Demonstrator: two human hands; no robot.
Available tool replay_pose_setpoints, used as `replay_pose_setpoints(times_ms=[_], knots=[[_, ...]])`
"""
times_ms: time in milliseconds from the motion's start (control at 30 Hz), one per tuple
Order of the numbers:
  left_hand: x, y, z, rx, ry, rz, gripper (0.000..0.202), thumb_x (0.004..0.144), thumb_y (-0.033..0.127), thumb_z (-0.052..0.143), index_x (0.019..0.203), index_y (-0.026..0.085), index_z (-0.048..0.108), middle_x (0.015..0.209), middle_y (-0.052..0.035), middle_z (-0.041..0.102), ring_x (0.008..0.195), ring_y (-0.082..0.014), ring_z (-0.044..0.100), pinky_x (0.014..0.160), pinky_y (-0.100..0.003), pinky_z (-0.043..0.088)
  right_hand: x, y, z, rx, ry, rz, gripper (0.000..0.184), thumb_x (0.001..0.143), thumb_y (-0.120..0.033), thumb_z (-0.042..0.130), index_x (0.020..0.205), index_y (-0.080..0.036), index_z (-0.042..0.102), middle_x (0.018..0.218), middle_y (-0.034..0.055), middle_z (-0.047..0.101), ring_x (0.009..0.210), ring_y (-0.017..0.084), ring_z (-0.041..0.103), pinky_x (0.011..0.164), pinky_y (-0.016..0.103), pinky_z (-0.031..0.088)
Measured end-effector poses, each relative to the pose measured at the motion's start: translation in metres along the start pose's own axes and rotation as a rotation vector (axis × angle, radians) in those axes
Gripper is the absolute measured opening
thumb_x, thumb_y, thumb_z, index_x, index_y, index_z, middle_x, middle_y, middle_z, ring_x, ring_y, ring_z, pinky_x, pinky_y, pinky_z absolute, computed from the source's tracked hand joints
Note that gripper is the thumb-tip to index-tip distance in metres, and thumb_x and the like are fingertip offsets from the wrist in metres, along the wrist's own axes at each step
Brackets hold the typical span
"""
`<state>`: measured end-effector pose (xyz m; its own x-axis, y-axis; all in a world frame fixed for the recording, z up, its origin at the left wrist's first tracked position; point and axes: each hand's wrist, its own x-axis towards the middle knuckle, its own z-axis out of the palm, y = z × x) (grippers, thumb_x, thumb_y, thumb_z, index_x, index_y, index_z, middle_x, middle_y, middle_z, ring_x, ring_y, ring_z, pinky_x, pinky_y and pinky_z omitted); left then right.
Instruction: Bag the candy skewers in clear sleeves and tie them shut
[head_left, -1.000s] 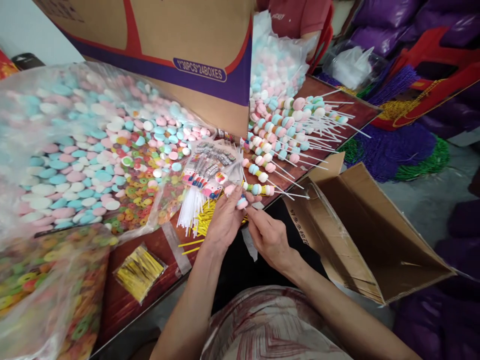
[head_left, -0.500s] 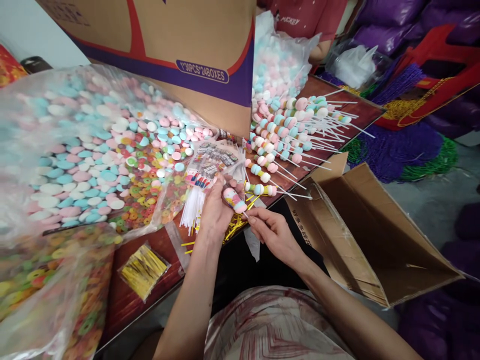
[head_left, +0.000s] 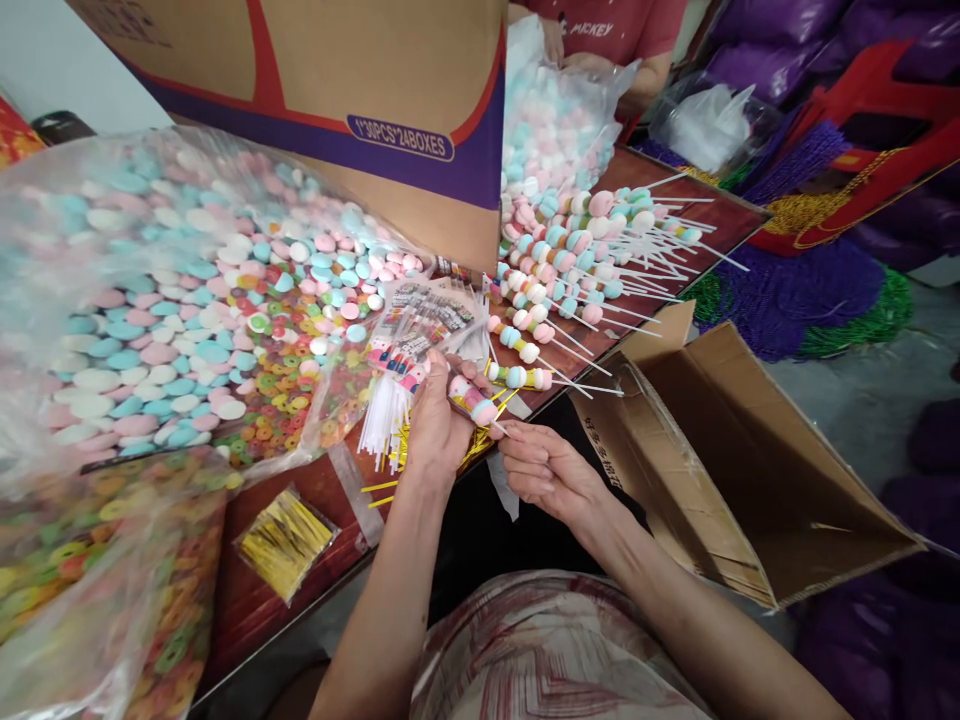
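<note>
My left hand (head_left: 437, 425) is closed around a marshmallow candy skewer (head_left: 482, 408) with pink and blue pieces, which looks to be in a clear wrapper. My right hand (head_left: 551, 472) pinches the skewer's white stick just below the candy. Beside my left hand lie printed clear bags (head_left: 420, 325) and a bundle of white sticks (head_left: 384, 420). Loose gold twist ties (head_left: 382, 486) are scattered under and around it. Several finished-looking candy skewers (head_left: 529, 376) lie in a pile beyond my hands, sticks toward the right.
A large printed carton (head_left: 360, 60) stands at the back. Left lie a big bag of marshmallows (head_left: 150, 290), ring gummies (head_left: 277, 405) and a packet of twist ties (head_left: 286, 540). An open cardboard box (head_left: 720, 470) sits right of the table. Across it is another person (head_left: 600, 40).
My right hand's fingers have curled in more along the stick, and the skewer has shifted slightly right. The other person's hands have come into view behind the carton.
</note>
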<state>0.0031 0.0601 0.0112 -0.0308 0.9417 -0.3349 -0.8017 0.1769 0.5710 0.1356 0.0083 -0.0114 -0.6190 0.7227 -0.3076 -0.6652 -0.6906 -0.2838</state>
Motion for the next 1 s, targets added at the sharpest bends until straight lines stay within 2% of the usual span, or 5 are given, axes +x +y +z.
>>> replay_pose_setpoints(times_ms=[200,433,633,833,1000], knots=[[-0.003,0.000,-0.001,0.027,0.027,-0.001,0.027,0.090,0.040,0.063,0.076,0.017,0.057,0.067,0.0010,0.059,0.061,-0.0088,0.059,0.065,-0.021,0.051,0.005,0.010,0.007,-0.066,0.022,0.005,0.008,0.084,-0.019,0.065,0.083,-0.013,0.059,0.051,-0.0128,0.024,0.041,0.003,0.008,0.032,0.011,0.019],[-0.007,-0.006,0.000,0.054,0.059,0.129,0.031,0.086,0.044,0.066,0.076,0.017,0.057,0.072,0.0001,0.062,0.066,-0.0104,0.063,0.063,-0.021,0.050,-0.002,0.023,0.010,-0.956,0.322,-0.585,0.028,0.092,-0.033,0.061,0.117,-0.022,0.061,0.058,-0.0077,0.047,0.049,0.009,0.040,0.048,0.020,0.038],[-0.006,-0.009,-0.003,0.075,0.082,0.139,0.030,0.087,0.044,0.065,0.076,0.017,0.058,0.072,0.0000,0.063,0.069,-0.0111,0.065,0.070,-0.023,0.052,-0.001,0.029,0.002,-1.341,0.305,-0.884,0.032,0.094,-0.021,0.054,0.125,-0.024,0.065,0.111,0.0071,0.071,0.097,0.020,0.067,0.089,0.034,0.052],[-0.006,-0.010,-0.002,0.047,0.070,0.123,0.030,0.088,0.044,0.064,0.076,0.017,0.059,0.071,0.0008,0.062,0.069,-0.0106,0.064,0.070,-0.023,0.052,0.001,0.031,-0.001,-1.372,0.308,-0.922,0.032,0.093,-0.019,0.055,0.121,-0.025,0.069,0.107,0.0072,0.075,0.092,0.021,0.071,0.084,0.034,0.056],[-0.009,-0.012,-0.001,0.084,0.047,0.117,0.026,0.087,0.041,0.066,0.078,0.018,0.057,0.071,0.0016,0.061,0.065,-0.0103,0.061,0.066,-0.022,0.050,0.004,0.020,0.004,-1.228,0.315,-0.785,0.028,0.093,-0.023,0.056,0.115,-0.026,0.073,0.105,0.0036,0.075,0.098,0.021,0.069,0.092,0.036,0.053]])
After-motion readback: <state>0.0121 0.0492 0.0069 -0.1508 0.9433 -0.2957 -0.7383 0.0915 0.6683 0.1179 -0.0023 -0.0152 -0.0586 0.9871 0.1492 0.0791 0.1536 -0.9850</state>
